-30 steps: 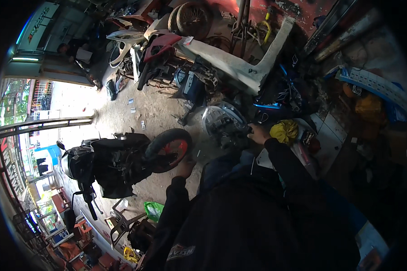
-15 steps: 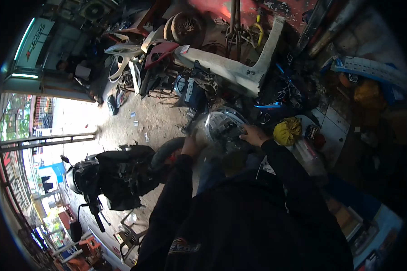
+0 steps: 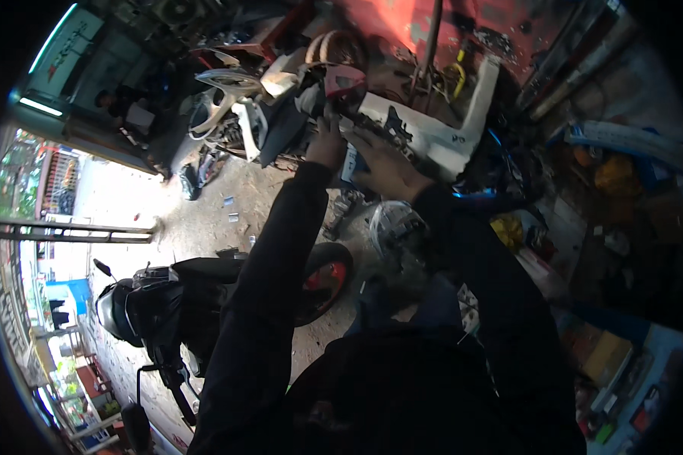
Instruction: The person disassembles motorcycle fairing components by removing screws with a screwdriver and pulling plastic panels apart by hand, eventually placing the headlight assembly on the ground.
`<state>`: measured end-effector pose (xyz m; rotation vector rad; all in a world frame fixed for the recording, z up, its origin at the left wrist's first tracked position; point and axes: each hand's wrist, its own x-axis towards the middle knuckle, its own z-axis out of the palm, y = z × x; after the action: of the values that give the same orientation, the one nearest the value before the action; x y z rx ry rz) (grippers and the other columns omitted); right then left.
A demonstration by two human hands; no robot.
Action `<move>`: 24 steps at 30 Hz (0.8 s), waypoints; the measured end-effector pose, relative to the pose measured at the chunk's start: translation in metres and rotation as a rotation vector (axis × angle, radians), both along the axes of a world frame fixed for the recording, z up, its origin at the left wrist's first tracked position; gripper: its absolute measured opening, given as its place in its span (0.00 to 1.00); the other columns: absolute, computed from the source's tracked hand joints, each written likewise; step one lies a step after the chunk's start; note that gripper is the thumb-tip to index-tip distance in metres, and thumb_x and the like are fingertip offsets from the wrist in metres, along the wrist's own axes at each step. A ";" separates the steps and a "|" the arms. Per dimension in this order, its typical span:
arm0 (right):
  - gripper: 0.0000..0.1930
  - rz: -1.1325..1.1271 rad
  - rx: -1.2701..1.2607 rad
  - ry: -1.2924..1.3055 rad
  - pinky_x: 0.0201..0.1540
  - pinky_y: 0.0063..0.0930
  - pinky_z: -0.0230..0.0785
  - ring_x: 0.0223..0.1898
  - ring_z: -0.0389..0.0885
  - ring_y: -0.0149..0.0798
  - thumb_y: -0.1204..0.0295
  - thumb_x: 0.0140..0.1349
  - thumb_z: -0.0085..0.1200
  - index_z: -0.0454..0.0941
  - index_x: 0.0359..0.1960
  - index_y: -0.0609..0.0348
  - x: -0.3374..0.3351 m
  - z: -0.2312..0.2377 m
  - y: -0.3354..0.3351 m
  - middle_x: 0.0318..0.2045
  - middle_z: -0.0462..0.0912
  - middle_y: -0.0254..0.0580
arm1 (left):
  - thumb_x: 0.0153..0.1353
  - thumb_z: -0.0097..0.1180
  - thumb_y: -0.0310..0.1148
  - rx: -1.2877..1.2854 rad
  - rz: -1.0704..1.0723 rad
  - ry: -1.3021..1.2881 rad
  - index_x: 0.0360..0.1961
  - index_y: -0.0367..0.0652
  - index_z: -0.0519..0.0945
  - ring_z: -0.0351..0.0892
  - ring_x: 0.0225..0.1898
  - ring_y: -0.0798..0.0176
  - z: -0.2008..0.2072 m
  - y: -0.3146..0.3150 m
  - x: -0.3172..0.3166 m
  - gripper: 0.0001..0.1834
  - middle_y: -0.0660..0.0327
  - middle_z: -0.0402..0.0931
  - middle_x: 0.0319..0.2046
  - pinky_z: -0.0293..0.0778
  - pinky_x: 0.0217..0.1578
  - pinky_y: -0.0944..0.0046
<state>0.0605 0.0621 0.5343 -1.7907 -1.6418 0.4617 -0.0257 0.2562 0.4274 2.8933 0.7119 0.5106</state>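
Observation:
My two hands reach forward over a cluster of motorcycle parts. My left hand (image 3: 326,145) has its fingers stretched away from me, beside dark panels and apparently empty. To its right, my right hand (image 3: 391,168) is spread, fingers pointing left toward a blue box with white markings (image 3: 348,165). Whether its fingertips touch the box cannot be made out. Nearer to me, a clear rounded container with dark parts in it (image 3: 383,227) sits on the floor, partly behind my right sleeve. A black motorcycle (image 3: 205,284) with a red-rimmed wheel (image 3: 328,284) stands at the left.
White and dark fairing pieces (image 3: 248,129) and a red panel (image 3: 343,79) are heaped beyond my hands. A pale L-shaped ledge (image 3: 463,140) runs at the far right of them. A yellow bag (image 3: 506,227) lies to the right. Another person (image 3: 133,114) sits at the far left.
Both hands have left the clear container and moved forward to the parts cluster. The view has shifted, and more of the red-rimmed wheel shows.

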 end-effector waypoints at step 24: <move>0.43 -0.083 -0.143 -0.007 0.63 0.34 0.57 0.61 0.64 0.49 0.62 0.41 0.61 0.58 0.62 0.60 0.029 -0.027 0.084 0.60 0.64 0.53 | 0.53 0.47 0.32 -0.046 0.085 0.159 0.41 0.29 0.74 0.81 0.28 0.45 0.003 0.005 0.049 0.18 0.29 0.68 0.44 0.79 0.28 0.57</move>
<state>0.0891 0.1462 0.5074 -1.9586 -1.5664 0.5472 0.0229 0.2610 0.4306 2.8936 0.8604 0.2706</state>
